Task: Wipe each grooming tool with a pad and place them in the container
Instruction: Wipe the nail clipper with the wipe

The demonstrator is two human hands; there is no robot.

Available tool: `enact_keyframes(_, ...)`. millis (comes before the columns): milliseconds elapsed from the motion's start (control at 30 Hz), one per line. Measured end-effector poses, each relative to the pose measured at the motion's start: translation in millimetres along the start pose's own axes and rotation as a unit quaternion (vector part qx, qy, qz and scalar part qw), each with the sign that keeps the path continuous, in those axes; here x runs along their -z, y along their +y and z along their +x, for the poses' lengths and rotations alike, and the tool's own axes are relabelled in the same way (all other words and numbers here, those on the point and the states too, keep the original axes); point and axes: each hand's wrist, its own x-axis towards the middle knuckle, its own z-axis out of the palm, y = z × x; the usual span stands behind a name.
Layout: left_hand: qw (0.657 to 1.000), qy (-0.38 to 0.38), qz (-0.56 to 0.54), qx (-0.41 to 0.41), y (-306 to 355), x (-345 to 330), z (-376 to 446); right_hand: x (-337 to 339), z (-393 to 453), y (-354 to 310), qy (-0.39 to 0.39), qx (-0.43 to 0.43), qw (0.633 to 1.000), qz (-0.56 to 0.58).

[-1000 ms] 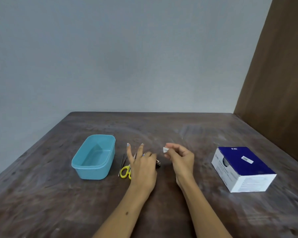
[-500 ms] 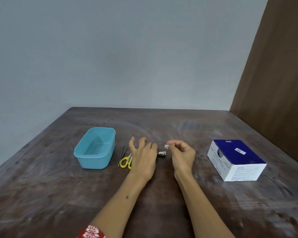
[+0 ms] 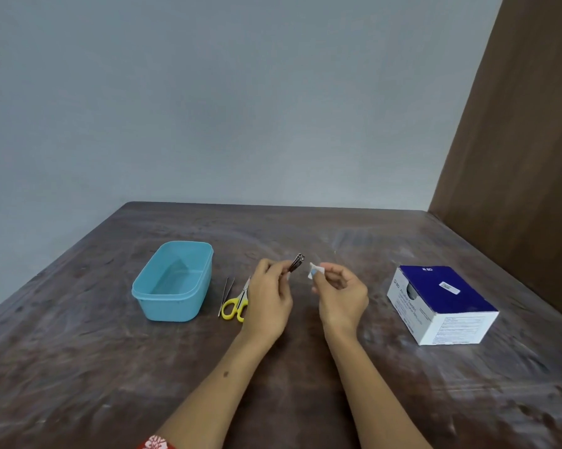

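Steel is what has to meet the pad, so the wipe should go best if the left hand (image 3: 268,301) keeps its firm pinch on the lower end of the small metal nail clipper (image 3: 296,263) while the right hand (image 3: 342,298), fingers curled round the small white folded pad (image 3: 315,270), draws it along the exposed jaw end. That clipper juts from the left fingertips toward 1 o'clock, just apart from the pad at its 3 o'clock. Further out at 9 o'clock lie the yellow-handled scissors (image 3: 235,306), thin metal tweezers (image 3: 226,295) and the open light-blue plastic container (image 3: 176,280).
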Motion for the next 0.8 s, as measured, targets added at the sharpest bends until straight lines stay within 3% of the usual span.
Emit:
enact_keyframes(367,0.961,0.011,-0.233,0.15,8.4,-4.1,-4.2,-2.0,-18.3,-12.2,-0.08,0.081,0.993,-0.031)
enact_keyframes(800,0.931,-0.028,-0.302,0.201,1.8,-2.3,-4.4,-1.2,-15.4,-11.1,-0.12,0.065,0.991,-0.016)
